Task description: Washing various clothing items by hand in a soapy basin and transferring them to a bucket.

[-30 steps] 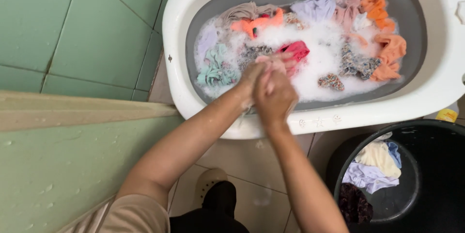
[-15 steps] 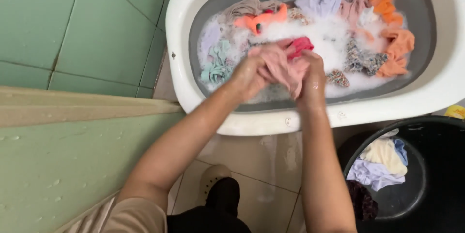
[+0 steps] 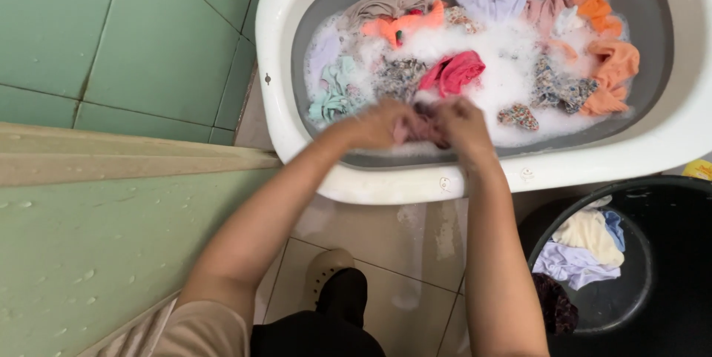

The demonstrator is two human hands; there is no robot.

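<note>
Both hands scrubbing pink cloth at tub edge

Tub (image 3: 371, 183), white, soapy, just beyond the hands; black bucket (image 3: 667, 201) off to the right. Left hand (image 3: 378, 124) and right hand (image 3: 463, 121) both clenched on the pink cloth (image 3: 419, 127), bunched between them. Best done, I judge, by rubbing fist against fist low over the suds. Red cloth (image 3: 456, 71) just past the knuckles.

Home bathroom or wash area, indicated by pale green glazed wall tiles (image 3: 111, 38), beige tiled floor (image 3: 415, 253), oval white plastic tub with grey lining (image 3: 297, 23) filled with suds and soaking coloured garments (image 3: 452, 71), round black plastic bucket (image 3: 667, 268) set beside it with washed clothes (image 3: 582, 249)
</note>
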